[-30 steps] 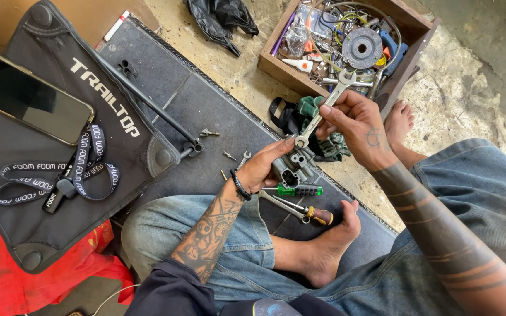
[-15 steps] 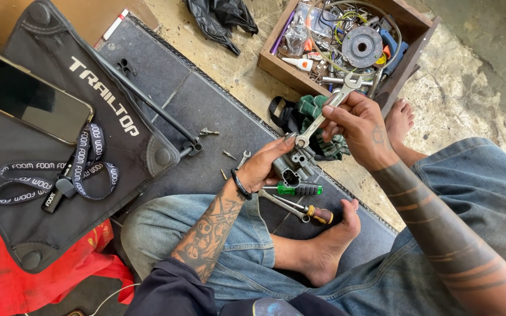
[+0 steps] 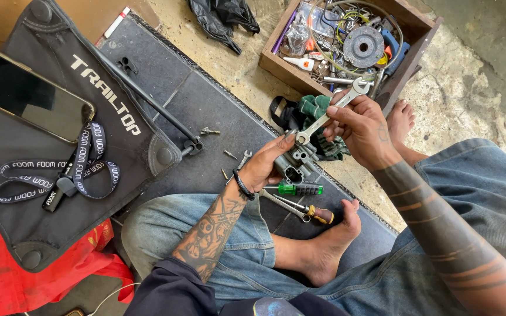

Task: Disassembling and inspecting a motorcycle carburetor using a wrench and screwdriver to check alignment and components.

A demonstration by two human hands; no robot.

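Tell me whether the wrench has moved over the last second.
Yes, slightly. The wrench in the right hand has swung its upper end up and right, closer to the wooden box; its lower end stays on the metal part.

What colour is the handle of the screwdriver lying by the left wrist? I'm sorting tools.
Translucent green, in the head view: screwdriver.

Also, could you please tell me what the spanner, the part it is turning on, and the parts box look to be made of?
The spanner in the right hand looks like bright plated steel: silvery, shiny. The part in the left hand seems cast metal, dull grey, possibly aluminium. The box looks like bare wood: brown, matte, with thick plank walls.
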